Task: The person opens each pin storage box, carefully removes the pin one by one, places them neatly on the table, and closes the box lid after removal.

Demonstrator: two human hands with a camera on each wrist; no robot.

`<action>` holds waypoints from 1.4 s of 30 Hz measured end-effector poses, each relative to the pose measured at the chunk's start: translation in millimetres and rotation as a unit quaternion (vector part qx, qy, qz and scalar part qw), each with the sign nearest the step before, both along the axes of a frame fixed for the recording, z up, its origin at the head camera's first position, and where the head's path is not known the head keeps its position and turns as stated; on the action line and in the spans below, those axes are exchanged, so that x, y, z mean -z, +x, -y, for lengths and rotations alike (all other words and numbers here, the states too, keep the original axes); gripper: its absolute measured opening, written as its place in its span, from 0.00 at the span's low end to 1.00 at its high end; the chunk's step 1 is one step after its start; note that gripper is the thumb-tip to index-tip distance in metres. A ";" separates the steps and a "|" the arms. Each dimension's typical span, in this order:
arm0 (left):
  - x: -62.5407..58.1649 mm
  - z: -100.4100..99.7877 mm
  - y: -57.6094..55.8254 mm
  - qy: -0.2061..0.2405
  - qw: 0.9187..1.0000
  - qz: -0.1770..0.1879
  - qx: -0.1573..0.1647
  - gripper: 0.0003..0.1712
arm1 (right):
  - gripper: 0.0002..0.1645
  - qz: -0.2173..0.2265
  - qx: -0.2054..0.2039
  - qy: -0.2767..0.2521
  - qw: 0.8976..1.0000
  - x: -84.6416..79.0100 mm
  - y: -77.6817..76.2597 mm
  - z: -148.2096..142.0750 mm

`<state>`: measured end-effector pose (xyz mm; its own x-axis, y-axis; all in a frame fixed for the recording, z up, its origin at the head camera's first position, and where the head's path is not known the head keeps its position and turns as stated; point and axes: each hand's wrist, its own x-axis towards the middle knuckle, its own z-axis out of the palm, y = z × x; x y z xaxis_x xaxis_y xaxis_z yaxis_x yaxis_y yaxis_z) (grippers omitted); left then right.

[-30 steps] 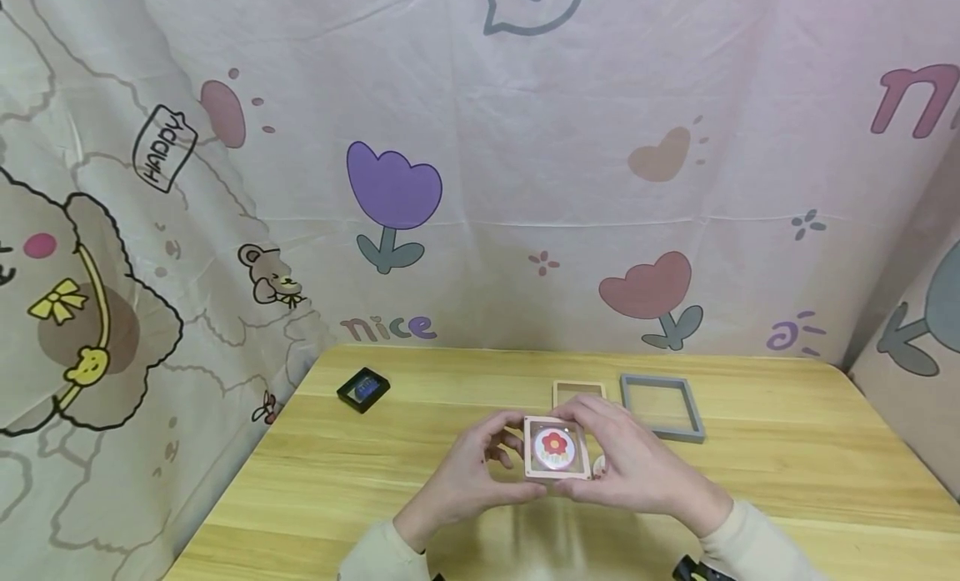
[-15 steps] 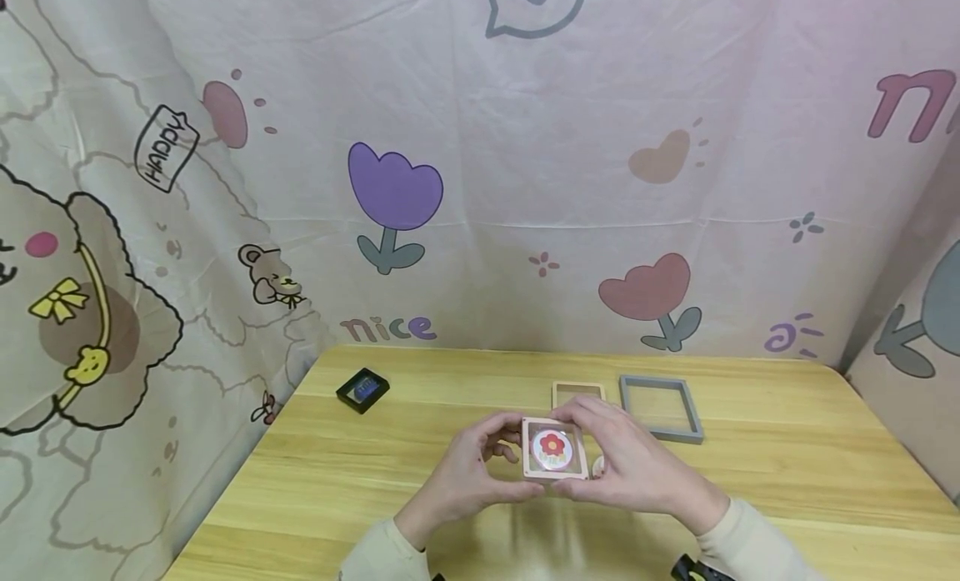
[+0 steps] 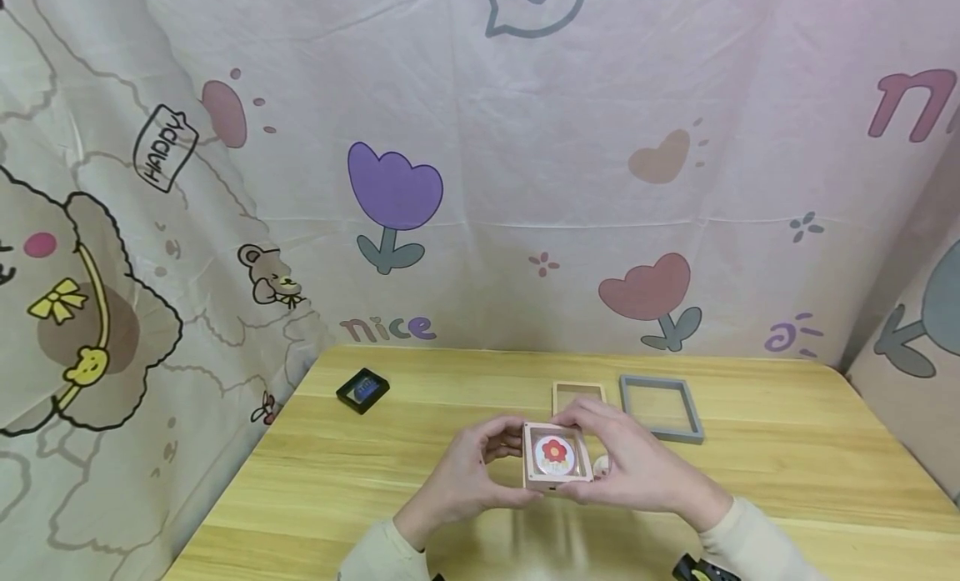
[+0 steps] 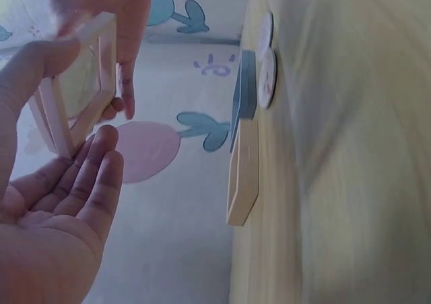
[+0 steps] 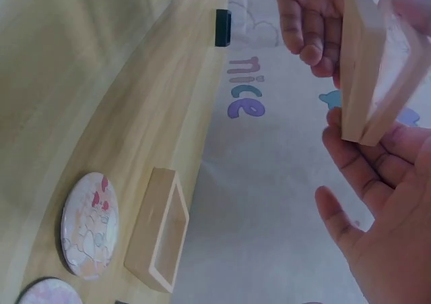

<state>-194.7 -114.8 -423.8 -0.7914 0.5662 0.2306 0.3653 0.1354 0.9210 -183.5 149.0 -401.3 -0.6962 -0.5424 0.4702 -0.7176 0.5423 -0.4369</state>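
Observation:
A pale wooden display frame (image 3: 557, 483) with a clear window is held up above the table, showing a round badge (image 3: 554, 454) with a red flower. My left hand (image 3: 472, 471) grips its left side, thumb at the lower edge and fingers at the upper left corner. On the opposite side, my right hand (image 3: 630, 464) holds it with thumb below and fingers at the top corner. The right wrist view shows the frame as two halves (image 5: 363, 61), together at the bottom end and spread apart toward the top. Part of the frame's right side hides behind the right hand.
Behind the hands lie an empty wooden frame (image 3: 578, 385) and a larger grey frame (image 3: 678, 435). Two round badges, one a pale badge (image 5: 89, 226) with red marks, lie on the table near the right hand. A small black frame (image 3: 363, 389) sits back left.
The held frame has tipped back and dropped slightly, so more of its lower side face shows. Both hands keep their grip and have shifted only a little.

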 end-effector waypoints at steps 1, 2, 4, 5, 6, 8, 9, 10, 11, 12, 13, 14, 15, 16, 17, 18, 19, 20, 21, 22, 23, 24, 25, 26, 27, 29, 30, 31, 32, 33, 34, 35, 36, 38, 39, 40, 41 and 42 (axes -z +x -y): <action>0.1 -0.1 0.1 -0.001 1.000 0.000 0.001 0.41 | 0.35 0.006 -0.002 -0.003 1.000 -0.1 0.2 -0.7; 0.2 -0.3 0.3 -0.001 1.000 0.001 0.001 0.41 | 0.34 0.010 -0.003 -0.004 1.000 -0.4 0.3 -1.3; 0.2 -0.6 0.5 -0.001 1.000 0.005 0.002 0.41 | 0.34 0.014 -0.003 -0.002 1.000 -1.1 0.3 -1.9; 0.3 -0.8 0.6 0.000 1.000 0.006 0.001 0.41 | 0.34 0.015 -0.002 -0.001 1.000 -1.5 0.3 -2.0; 0.4 -0.9 0.6 0.001 1.000 0.009 0.001 0.41 | 0.34 0.016 -0.001 0.001 1.000 -1.6 0.2 -2.1; 0.7 -1.3 0.4 0.003 1.000 0.013 0.000 0.41 | 0.34 0.020 0.003 0.004 1.000 -1.6 0.1 -2.3; 0.8 -1.5 0.2 0.005 1.000 0.016 -0.001 0.41 | 0.34 0.021 0.006 0.006 1.000 -1.6 0.0 -2.5; 1.0 -1.8 0.0 0.006 1.000 0.018 -0.001 0.41 | 0.33 0.024 0.008 0.007 1.000 -1.5 -0.2 -2.6; 1.2 -2.1 -0.2 0.009 1.000 0.021 0.000 0.41 | 0.33 0.027 0.010 0.007 1.000 -1.6 -0.3 -2.7; 1.3 -2.4 -0.4 0.012 1.000 0.024 0.001 0.41 | 0.33 0.031 0.012 0.009 0.999 -1.6 -0.5 -2.9; 1.4 -2.5 -0.5 0.015 1.000 0.027 0.002 0.41 | 0.33 0.036 0.013 0.009 0.999 -1.9 -0.6 -2.9; 1.5 -2.7 -0.6 0.017 0.999 0.030 0.003 0.41 | 0.33 0.042 0.014 0.010 0.999 -2.2 -0.8 -2.9; 1.5 -2.9 -0.6 0.019 0.999 0.034 0.004 0.41 | 0.32 0.047 0.014 0.010 0.999 -2.5 -0.9 -2.8; 1.4 -3.0 -0.6 0.020 0.999 0.038 0.005 0.41 | 0.31 0.053 0.015 0.010 0.998 -2.8 -1.1 -2.8; 1.4 -3.1 -0.5 0.020 0.999 0.042 0.005 0.41 | 0.31 0.056 0.016 0.010 0.998 -3.1 -1.1 -2.8; 1.3 -3.3 -0.4 0.019 0.999 0.045 0.004 0.41 | 0.31 0.060 0.017 0.011 0.998 -3.4 -1.2 -2.7; 1.2 -3.5 -0.3 0.017 0.999 0.048 0.003 0.42 | 0.30 0.064 0.017 0.011 0.998 -3.7 -1.2 -2.6; 1.3 -3.6 -0.1 0.015 0.999 0.051 0.002 0.42 | 0.30 0.066 0.017 0.010 0.998 -3.8 -1.3 -2.5; 1.2 -3.7 -0.1 0.012 0.999 0.053 0.000 0.42 | 0.30 0.066 0.019 0.011 0.998 -3.9 -1.4 -2.5; 1.3 -3.8 -0.1 0.010 0.998 0.055 -0.002 0.42 | 0.30 0.066 0.019 0.010 0.998 -3.9 -1.5 -2.5; 1.4 -3.9 -0.2 0.008 0.998 0.057 -0.003 0.42 | 0.30 0.066 0.019 0.010 0.998 -3.7 -1.7 -2.5; 1.7 -3.9 -0.3 0.006 0.998 0.057 -0.004 0.42 | 0.30 0.066 0.019 0.008 0.998 -3.5 -2.0 -2.6; 1.9 -3.9 -0.4 0.005 0.998 0.058 -0.005 0.42 | 0.30 0.067 0.019 0.008 0.998 -3.1 -2.3 -2.8; 2.1 -3.9 -0.6 0.005 0.998 0.059 -0.005 0.42 | 0.30 0.067 0.018 0.007 0.998 -2.7 -2.8 -3.1; 2.2 -3.9 -0.7 0.005 0.998 0.060 -0.006 0.42 | 0.31 0.068 0.018 0.006 0.997 -2.5 -3.2 -3.3; 2.4 -3.9 -1.0 0.006 0.998 0.062 -0.006 0.42 | 0.31 0.075 0.015 0.002 0.997 -2.0 -4.1 -3.6; 2.5 -4.0 -1.1 0.008 0.998 0.063 -0.006 0.41 | 0.31 0.076 0.015 0.001 0.997 -2.0 -4.5 -3.7; 2.4 -4.0 -1.2 0.010 0.998 0.064 -0.006 0.41 | 0.31 0.080 0.015 0.000 0.997 -2.1 -4.8 -3.9; 2.5 -4.0 -1.4 0.011 0.998 0.065 -0.007 0.41 | 0.32 0.082 0.015 -0.001 0.997 -2.2 -5.0 -3.9; 2.7 -3.9 -1.5 0.012 0.998 0.067 -0.007 0.41 | 0.32 0.084 0.016 -0.002 0.996 -2.4 -5.2 -4.1; 2.8 -3.7 -1.8 0.013 0.998 0.067 -0.008 0.41 | 0.32 0.085 0.016 -0.003 0.996 -2.6 -5.4 -4.1; 3.0 -3.4 -2.0 0.014 0.998 0.068 -0.009 0.41 | 0.32 0.087 0.017 -0.003 0.996 -2.8 -5.6 -4.2; 3.2 -3.3 -2.3 0.015 0.997 0.069 -0.009 0.41 | 0.32 0.088 0.018 -0.003 0.996 -3.1 -5.8 -4.2; 3.4 -2.8 -2.6 0.015 0.997 0.070 -0.010 0.41 | 0.30 0.090 0.017 -0.004 0.996 -3.5 -6.3 -4.2; 3.4 -2.7 -2.7 0.016 0.997 0.071 -0.010 0.41 | 0.30 0.090 0.016 -0.005 0.996 -3.7 -6.6 -4.2; 3.5 -2.6 -2.8 0.016 0.997 0.071 -0.010 0.41 | 0.29 0.090 0.015 -0.006 0.996 -3.9 -7.0 -4.1; 3.4 -2.6 -2.9 0.016 0.997 0.071 -0.009 0.41 | 0.29 0.089 0.015 -0.006 0.996 -4.1 -7.3 -4.1; 3.4 -2.6 -2.9 0.017 0.997 0.071 -0.008 0.41 | 0.28 0.086 0.014 -0.006 0.996 -4.3 -7.7 -4.0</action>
<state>-197.6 -112.3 -427.2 -0.8265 0.5468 0.1338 0.2282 0.1081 0.9676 -191.2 153.0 -397.0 -0.7824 -0.5165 0.3479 -0.6155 0.5557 -0.5590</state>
